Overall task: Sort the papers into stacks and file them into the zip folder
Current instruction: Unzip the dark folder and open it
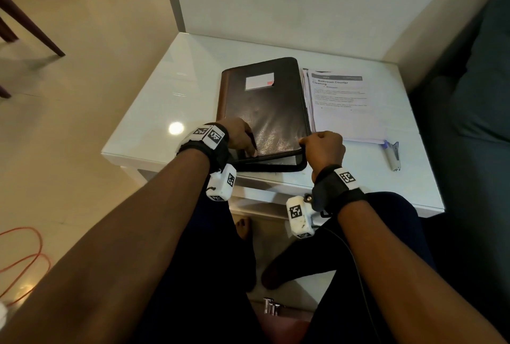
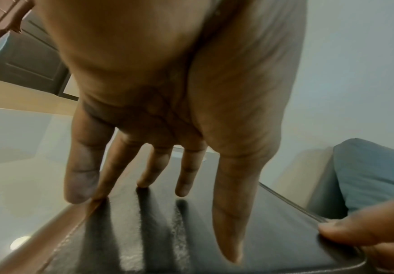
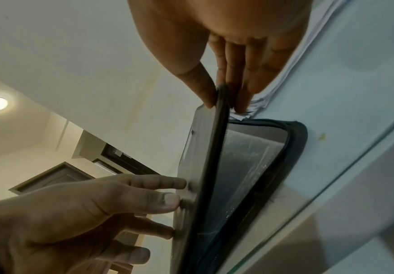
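A: Left hand [image 1: 239,136] first?

B: Flat on the zip folder [image 1: 265,106], near its near-left corner; fingers [image 2: 186,178] straight, tips pressing the dark cover, gripping nothing. Good as an anchor while the cover comes up.

A: And further right, the right hand [image 1: 323,150]?

B: Pinching the cover's near-right edge, thumb on top, fingers [image 3: 245,89] beneath, raised just off the lower half. Zip looks undone along the near edge and round that corner; beyond that, cannot tell.

A: Best way to open it?

B: Probably lift from the corner slowly, swing the cover over toward the brown spine on the left, and ease the left hand's pressure so as not to fight the lift. Worth keeping the base flat on the white table [image 1: 165,95].

A: Anything inside the folder?

B: Through the gap, a grey inner panel with a clear-looking pocket; no loose sheets visible there, though most of the inside is hidden.

A: The papers [image 1: 342,106]?

B: One pile just right of the folder, on the table, its near-left corner by the right fingers; top sheet headed "Bathroom Counter Cleaning". Not yet sorted into separate stacks, by the look of it. A binder clip [image 1: 393,154] just beyond the pile's near-right corner.
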{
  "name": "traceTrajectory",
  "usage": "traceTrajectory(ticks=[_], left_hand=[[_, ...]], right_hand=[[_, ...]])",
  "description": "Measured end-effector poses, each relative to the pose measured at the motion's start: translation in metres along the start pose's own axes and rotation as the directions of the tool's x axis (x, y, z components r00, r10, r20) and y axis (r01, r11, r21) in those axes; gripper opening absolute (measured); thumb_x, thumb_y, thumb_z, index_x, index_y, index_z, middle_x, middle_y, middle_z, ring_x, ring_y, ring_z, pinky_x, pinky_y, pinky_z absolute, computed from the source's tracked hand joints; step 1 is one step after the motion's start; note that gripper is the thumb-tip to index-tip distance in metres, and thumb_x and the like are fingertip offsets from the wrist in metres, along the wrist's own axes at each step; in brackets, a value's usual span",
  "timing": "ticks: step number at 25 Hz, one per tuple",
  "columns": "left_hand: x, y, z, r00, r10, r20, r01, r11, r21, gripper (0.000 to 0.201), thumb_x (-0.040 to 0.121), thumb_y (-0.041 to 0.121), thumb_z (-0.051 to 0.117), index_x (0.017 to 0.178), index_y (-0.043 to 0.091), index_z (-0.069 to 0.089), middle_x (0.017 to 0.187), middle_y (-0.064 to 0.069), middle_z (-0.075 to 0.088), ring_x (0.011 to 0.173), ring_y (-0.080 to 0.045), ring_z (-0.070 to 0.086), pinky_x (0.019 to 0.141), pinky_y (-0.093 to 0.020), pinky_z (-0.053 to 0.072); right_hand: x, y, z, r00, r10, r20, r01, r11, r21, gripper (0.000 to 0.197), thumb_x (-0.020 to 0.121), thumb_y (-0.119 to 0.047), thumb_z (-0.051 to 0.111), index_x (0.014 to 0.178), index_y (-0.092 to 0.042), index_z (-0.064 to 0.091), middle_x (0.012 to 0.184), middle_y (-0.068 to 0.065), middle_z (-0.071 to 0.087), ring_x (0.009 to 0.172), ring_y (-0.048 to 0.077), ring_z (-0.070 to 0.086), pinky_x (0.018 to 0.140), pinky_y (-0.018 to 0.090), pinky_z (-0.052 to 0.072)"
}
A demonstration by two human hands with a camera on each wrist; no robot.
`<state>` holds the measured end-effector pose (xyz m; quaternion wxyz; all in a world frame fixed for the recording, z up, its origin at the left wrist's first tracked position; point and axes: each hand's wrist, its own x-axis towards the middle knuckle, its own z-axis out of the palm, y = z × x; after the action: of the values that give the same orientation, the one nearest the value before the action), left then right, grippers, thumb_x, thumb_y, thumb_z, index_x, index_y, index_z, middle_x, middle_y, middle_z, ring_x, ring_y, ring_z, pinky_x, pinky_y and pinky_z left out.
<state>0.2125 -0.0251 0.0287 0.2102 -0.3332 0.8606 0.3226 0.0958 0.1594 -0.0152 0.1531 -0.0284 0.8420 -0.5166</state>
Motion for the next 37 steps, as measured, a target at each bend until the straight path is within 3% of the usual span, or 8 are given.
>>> traceTrajectory(ticks=[5,9,12,20,25,29,33,37], left_hand=[[-0.005,0.004,0.009,0.999,0.045,0.02,-0.046,0.998,0.041,0.055,0.077,0.039,0.088,0.123,0.022,0.063,0.111,0.001,0.069,0.095,-0.018,0.063,0.076,-0.032,0.047],[-0.01,0.007,0.011,0.995,0.097,-0.028,-0.096,0.994,0.043,0.071,0.076,0.044,0.087,0.136,0.022,0.057,0.124,-0.001,0.064,0.111,-0.024,0.059,0.091,-0.037,0.049],[-0.013,0.005,0.014,0.991,0.112,-0.079,-0.11,0.994,0.027,0.087,0.074,0.049,0.088,0.146,0.022,0.047,0.137,-0.002,0.059,0.121,-0.027,0.058,0.1,-0.039,0.047],[-0.054,-0.028,-0.02,0.96,0.163,-0.227,-0.204,0.964,-0.171,0.083,0.078,0.028,0.087,0.148,0.026,0.044,0.138,0.0,0.062,0.122,-0.02,0.058,0.104,-0.04,0.05],[-0.084,-0.085,-0.039,0.907,0.089,-0.411,-0.255,0.893,-0.37,0.076,0.076,0.0,0.078,0.143,0.024,0.052,0.126,-0.003,0.069,0.083,-0.016,0.062,0.065,-0.029,0.049],[-0.095,-0.142,-0.032,0.888,-0.145,-0.436,-0.223,0.693,-0.685,0.043,0.072,-0.004,0.075,0.112,0.013,0.069,0.105,-0.015,0.075,0.094,-0.04,0.071,0.074,-0.041,0.054],[-0.091,-0.181,-0.012,0.874,-0.32,-0.365,-0.214,0.421,-0.881,0.037,0.081,-0.013,0.071,0.114,0.003,0.068,0.099,-0.014,0.078,0.084,-0.027,0.078,0.088,-0.045,0.059],[-0.067,-0.215,0.002,0.857,-0.486,-0.174,-0.094,0.185,-0.978,0.034,0.082,-0.014,0.072,0.113,-0.001,0.069,0.103,-0.018,0.077,0.079,-0.026,0.077,0.073,-0.033,0.06]], right_hand=[[-0.005,-0.009,0.001,0.984,0.064,0.167,-0.082,0.991,0.101,0.028,0.078,-0.008,0.068,0.105,-0.014,0.067,0.099,0.005,0.068,0.1,0.031,0.069,0.087,0.043,0.06],[-0.016,-0.027,-0.006,0.947,0.064,0.314,-0.166,0.936,0.312,0.015,0.091,-0.002,0.058,0.105,0.0,0.064,0.093,0.011,0.063,0.094,0.03,0.066,0.077,0.032,0.06],[-0.026,-0.04,-0.007,0.864,0.041,0.502,-0.29,0.855,0.43,0.028,0.094,-0.024,0.061,0.119,-0.012,0.063,0.114,0.01,0.07,0.109,0.026,0.066,0.092,0.041,0.057],[-0.066,-0.102,0.023,0.762,-0.174,0.624,-0.104,0.918,0.383,0.041,0.09,-0.044,0.07,0.122,-0.018,0.066,0.118,0.009,0.069,0.108,0.025,0.07,0.101,0.045,0.054],[-0.105,-0.145,0.08,0.678,-0.237,0.696,0.055,0.96,0.273,0.051,0.094,-0.062,0.056,0.13,-0.026,0.062,0.12,-0.002,0.069,0.11,0.017,0.067,0.096,0.042,0.053],[-0.121,-0.149,0.126,0.594,-0.184,0.783,0.149,0.982,0.117,0.057,0.098,-0.061,0.05,0.139,-0.022,0.055,0.133,-0.002,0.062,0.12,0.018,0.06,0.103,0.049,0.048],[-0.109,-0.141,0.156,0.565,-0.098,0.819,0.236,0.971,-0.047,0.067,0.1,-0.061,0.047,0.148,-0.016,0.047,0.147,0.007,0.053,0.132,0.026,0.052,0.107,0.053,0.045],[-0.09,-0.125,0.168,0.593,-0.023,0.805,0.195,0.974,-0.115,0.07,0.097,-0.063,0.051,0.145,-0.013,0.052,0.143,0.007,0.057,0.13,0.025,0.054,0.108,0.052,0.045]])
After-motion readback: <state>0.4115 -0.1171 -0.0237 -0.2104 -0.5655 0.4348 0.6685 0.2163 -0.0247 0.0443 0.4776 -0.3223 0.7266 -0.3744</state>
